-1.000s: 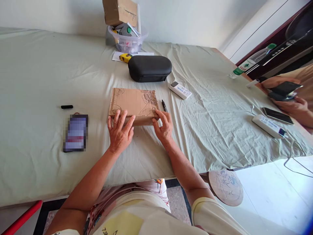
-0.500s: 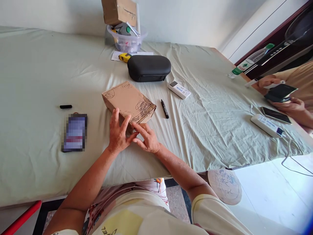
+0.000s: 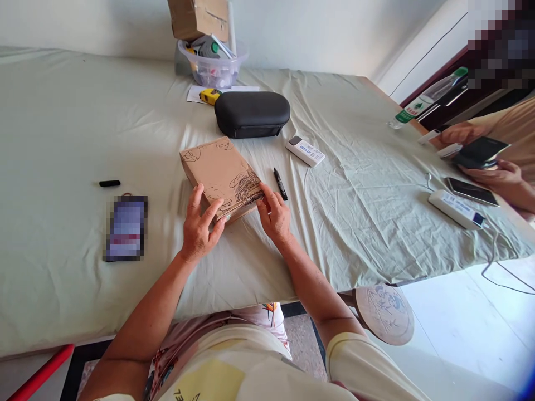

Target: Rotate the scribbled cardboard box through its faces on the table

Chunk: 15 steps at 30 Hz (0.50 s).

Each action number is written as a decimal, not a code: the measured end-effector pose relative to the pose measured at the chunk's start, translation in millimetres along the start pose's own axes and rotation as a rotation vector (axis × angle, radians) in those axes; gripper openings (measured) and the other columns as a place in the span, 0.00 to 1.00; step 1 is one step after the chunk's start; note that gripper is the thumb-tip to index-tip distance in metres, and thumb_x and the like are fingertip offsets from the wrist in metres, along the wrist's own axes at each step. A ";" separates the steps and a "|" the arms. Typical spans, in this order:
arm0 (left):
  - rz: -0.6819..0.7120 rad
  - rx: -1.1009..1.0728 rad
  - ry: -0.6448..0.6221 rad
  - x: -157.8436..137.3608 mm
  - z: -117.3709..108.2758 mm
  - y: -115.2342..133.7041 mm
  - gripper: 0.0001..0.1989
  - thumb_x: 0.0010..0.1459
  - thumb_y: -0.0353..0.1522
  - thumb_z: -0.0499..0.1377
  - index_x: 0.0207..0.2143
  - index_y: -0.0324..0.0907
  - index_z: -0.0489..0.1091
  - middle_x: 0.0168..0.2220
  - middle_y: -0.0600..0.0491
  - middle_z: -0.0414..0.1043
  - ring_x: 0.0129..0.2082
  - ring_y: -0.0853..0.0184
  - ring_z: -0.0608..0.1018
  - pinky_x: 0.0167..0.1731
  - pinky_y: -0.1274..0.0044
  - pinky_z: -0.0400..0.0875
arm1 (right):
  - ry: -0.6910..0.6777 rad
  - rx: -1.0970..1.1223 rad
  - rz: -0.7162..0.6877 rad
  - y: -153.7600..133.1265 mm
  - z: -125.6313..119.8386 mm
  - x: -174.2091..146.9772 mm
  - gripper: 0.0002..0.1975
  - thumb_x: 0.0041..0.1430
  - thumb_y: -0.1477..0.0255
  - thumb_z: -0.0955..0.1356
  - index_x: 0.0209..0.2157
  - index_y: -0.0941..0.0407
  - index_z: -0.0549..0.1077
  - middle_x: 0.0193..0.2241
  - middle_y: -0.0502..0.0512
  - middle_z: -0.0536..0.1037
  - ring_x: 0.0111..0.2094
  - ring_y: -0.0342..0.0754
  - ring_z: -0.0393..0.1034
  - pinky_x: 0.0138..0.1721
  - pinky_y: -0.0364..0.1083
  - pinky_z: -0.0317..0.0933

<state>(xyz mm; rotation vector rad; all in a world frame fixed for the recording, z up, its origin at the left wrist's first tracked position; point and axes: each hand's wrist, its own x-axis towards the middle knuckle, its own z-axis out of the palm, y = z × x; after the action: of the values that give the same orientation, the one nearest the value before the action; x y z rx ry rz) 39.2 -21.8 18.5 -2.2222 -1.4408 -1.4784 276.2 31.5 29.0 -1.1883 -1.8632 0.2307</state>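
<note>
A brown cardboard box [image 3: 221,170] with black scribbles at its corners lies in front of me on the cloth-covered table. My left hand [image 3: 199,228] is at the box's near left corner, fingers bent around its edge and thumb by the front side. At the near right corner, my right hand [image 3: 273,211] pinches the edge between thumb and fingers. Both hands grip the box between them. Just right of the box rests an uncapped black marker [image 3: 280,184]. The marker's black cap [image 3: 109,183] lies far to the left, above a phone [image 3: 125,228] with a blurred screen.
Behind the box sit a black zip case [image 3: 252,114], a yellow tape measure [image 3: 209,96] and a plastic basket [image 3: 215,69]. White devices [image 3: 305,151] and a bottle [image 3: 412,108] are to the right. Another person's hands [image 3: 493,167] hold a dark object at the right edge.
My right hand has moved right, from the box's front to its near right corner. The box has turned slightly and shifted a little. My left hand stays at the left corner.
</note>
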 end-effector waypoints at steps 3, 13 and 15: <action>-0.022 -0.031 0.013 -0.7 -0.7 -2.7 0.20 0.70 0.33 0.61 0.62 0.45 0.70 0.76 0.38 0.53 0.74 0.48 0.66 0.66 0.57 0.73 | 0.047 0.000 0.043 -0.1 2.1 -0.8 0.23 0.74 0.60 0.64 0.64 0.53 0.72 0.30 0.51 0.76 0.30 0.47 0.68 0.37 0.48 0.71; -0.142 -0.054 0.077 0.5 -3.0 -6.0 0.17 0.75 0.38 0.53 0.56 0.44 0.76 0.73 0.41 0.62 0.72 0.53 0.69 0.67 0.59 0.72 | -0.084 0.092 0.132 4.5 7.9 -0.6 0.11 0.70 0.62 0.65 0.40 0.54 0.73 0.34 0.53 0.79 0.31 0.45 0.71 0.34 0.44 0.65; -0.192 -0.065 0.075 0.6 -3.5 -5.4 0.18 0.75 0.40 0.52 0.56 0.45 0.77 0.73 0.42 0.62 0.73 0.53 0.68 0.66 0.59 0.74 | -0.121 0.101 0.151 4.4 8.9 -1.0 0.12 0.69 0.59 0.65 0.39 0.53 0.73 0.33 0.52 0.79 0.30 0.45 0.71 0.34 0.44 0.65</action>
<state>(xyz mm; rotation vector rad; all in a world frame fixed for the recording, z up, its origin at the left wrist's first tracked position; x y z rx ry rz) 32.9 -20.3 18.7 -2.0883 -1.6444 -1.6691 272.5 35.6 20.6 -1.2697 -1.8429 0.4847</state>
